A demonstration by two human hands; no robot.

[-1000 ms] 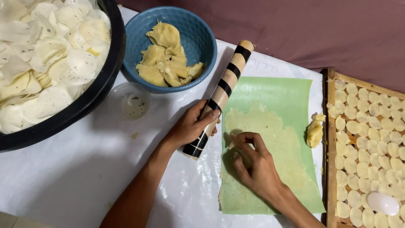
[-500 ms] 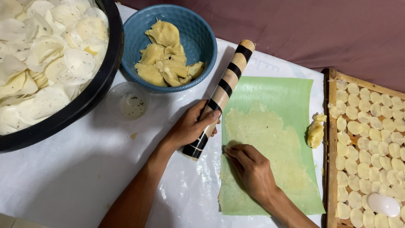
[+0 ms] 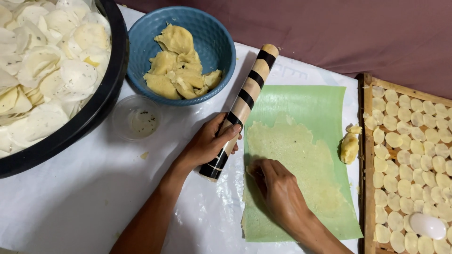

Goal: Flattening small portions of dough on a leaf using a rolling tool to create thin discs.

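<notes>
White plastic sheeting covered the surface, with dull mauve cloth beyond its far edge. On it, the left hand was curled around the lower part of a tan wooden rolling pin with black bands, fingers wrapped over the top and thumb towards the near end, the pin lying at a slant along the left edge of a green rectangular mat. The right hand lay palm down on that mat, its fingers bent with the tips pressed at the near left edge of a thin, pale yellow sheet of rolled dough that was spread over the middle of the mat; whether they pinched the dough or only touched it could not be told. Just off the mat's right edge sat a small yellow lump of dough. Right of that stood a wooden tray packed with rows of small pale dough discs, and a white oval cutter lay on them near the front corner. Beyond the pin stood a blue bowl heaped with yellow dough scraps, a small clear plastic cup near it, and at far left a big black basin full of thin white rounds.
</notes>
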